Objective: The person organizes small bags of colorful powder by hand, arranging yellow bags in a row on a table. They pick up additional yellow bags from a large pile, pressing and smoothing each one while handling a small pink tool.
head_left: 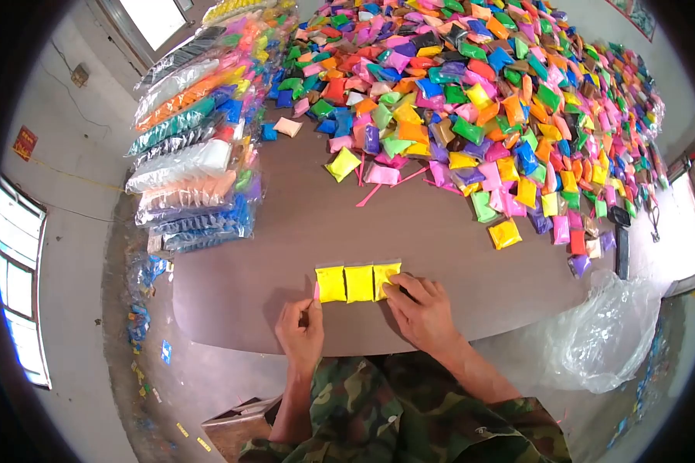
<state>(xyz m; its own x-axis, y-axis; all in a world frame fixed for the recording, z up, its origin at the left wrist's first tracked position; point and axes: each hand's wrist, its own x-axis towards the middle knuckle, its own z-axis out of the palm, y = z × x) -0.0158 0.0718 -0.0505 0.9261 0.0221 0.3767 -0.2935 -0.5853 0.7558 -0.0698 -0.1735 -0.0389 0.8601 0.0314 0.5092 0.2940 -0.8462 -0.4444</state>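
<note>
Three small yellow packets (359, 284) lie side by side in a row on the brown table (239, 297), near its front edge. At the left end of the row, a narrow pink strip (316, 291) shows just above the pinched thumb and finger of my left hand (300, 330). My right hand (425, 315) has its thumb and forefinger closed on the rightmost packet, partly covering it. The palm side of both hands is hidden.
A large heap of colourful packets (455, 116) covers the back and right. Stacked clear bags of packets (185, 158) stand at the left. Loose pink strips (371, 193) lie before the heap. A clear plastic bag (606, 336) hangs at the right edge.
</note>
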